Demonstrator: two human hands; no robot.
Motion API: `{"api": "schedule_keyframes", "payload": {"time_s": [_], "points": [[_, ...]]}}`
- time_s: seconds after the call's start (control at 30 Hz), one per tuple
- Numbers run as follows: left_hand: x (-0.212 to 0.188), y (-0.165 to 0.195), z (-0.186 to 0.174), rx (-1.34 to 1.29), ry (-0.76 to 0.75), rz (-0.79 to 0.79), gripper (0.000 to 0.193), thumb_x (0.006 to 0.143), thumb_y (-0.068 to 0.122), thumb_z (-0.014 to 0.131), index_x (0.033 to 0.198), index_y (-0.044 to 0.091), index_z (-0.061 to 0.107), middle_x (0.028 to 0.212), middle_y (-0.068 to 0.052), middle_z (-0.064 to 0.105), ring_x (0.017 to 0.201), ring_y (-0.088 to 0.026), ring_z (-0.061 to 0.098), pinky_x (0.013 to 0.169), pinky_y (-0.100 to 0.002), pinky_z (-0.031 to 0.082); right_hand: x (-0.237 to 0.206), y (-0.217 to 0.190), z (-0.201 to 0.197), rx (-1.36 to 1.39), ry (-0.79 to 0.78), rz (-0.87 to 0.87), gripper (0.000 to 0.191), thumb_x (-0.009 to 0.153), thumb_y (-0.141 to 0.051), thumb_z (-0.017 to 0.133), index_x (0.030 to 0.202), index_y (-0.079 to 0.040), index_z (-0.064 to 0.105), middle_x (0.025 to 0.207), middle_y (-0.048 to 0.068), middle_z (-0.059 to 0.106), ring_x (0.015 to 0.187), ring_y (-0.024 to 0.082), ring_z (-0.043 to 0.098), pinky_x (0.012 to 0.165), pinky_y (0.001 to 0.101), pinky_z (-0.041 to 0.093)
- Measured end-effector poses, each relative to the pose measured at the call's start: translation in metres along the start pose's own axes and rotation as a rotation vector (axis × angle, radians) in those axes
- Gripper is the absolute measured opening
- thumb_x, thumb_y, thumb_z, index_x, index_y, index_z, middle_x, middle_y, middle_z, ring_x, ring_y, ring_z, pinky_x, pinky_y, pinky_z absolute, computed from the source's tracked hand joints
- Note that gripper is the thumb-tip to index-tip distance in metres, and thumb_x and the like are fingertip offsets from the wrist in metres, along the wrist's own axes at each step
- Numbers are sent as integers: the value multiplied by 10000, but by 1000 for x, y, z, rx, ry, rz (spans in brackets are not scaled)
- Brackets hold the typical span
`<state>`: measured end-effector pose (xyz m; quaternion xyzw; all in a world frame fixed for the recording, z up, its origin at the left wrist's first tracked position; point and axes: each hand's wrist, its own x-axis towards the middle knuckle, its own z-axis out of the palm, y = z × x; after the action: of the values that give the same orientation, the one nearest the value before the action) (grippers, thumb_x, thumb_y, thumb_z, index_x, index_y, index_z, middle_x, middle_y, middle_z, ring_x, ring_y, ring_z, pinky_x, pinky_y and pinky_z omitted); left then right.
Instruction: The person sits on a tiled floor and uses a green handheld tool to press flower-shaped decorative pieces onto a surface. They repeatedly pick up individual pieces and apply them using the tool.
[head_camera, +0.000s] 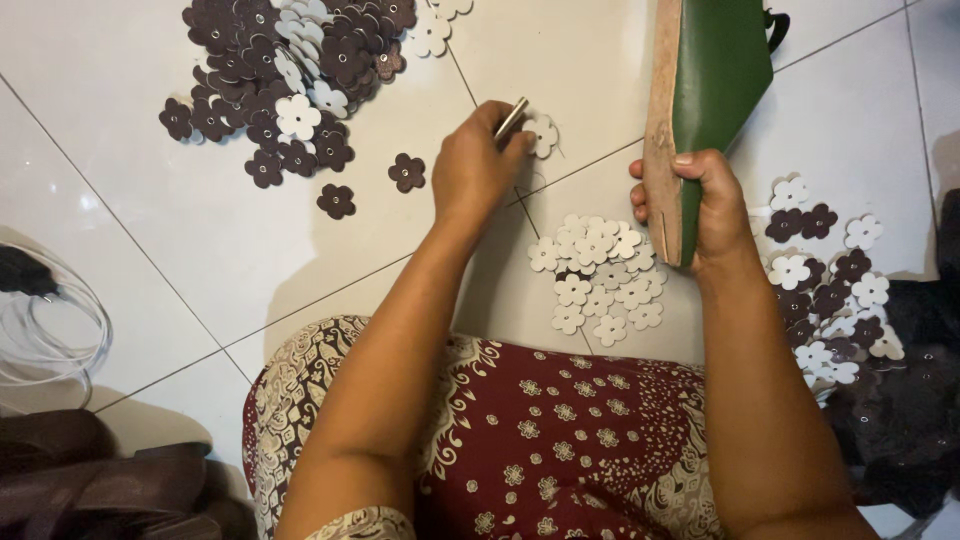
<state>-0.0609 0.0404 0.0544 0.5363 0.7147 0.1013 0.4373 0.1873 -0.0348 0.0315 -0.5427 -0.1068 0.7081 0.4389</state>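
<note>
Two hands were at work, and they were ours. Our left hand (478, 165) pinched one small metal tube (511, 118) between thumb and fingers, tight around it. The tube was short, shiny and silver, and it tilted up to the right. Its low end pressed on one white flower (543, 134) lying on the white tile floor (200, 230). That flower was flat, with round petals, and it lay just past our fingertips, close to a dark line between tiles.

Our right hand (706, 205) was closed around one green sandal (705, 90). We held it up on its edge, so its green top and its tan side showed. Our fingers wrapped around the low end.

Three heaps of flowers lay on the floor. One white heap (598, 275) sat between our arms, with more than a dozen flowers in it. One big heap (290, 60) lay far to the upper left, mostly dark brown with some white ones mixed in; we could not count them. One mixed heap (830, 280) lay beside our right arm. Two dark flowers (371, 187) lay alone near our left hand.

One red skirt (540, 430) with small pale blooms covered our lap. One coil of clear cord (45, 330) lay at the left edge.
</note>
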Motion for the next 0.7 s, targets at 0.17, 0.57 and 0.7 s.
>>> {"api": "schedule_keyframes", "payload": {"time_s": [0.17,0.57,0.7], "points": [[5,-3,-11,35,83,79,275,833,314,754,1053,152,719,906,-39,779,829,-239,736,726,-399,546,-3,-2,6,-25,3,-23,544,884,-335,549,1268,50,551,1057,151,631,845,229,616,745,357,541],[31,-23,7,-994,-18,396,406,1089,45,491,1469,56,348,1268,-154,644,1185,-244,696,1028,-341,581,-2,-2,4,-28,-10,-37,552,885,-340,563,1269,56,543,1052,154,626,829,241,628,730,362,546],[28,-24,14,-1057,9,454,398,1101,36,521,1452,31,334,1282,-177,640,1251,-257,664,1120,-374,550,-2,-1,3,-25,-13,-42,547,886,-345,562,1266,48,552,1051,157,630,825,243,629,730,363,547]]}}
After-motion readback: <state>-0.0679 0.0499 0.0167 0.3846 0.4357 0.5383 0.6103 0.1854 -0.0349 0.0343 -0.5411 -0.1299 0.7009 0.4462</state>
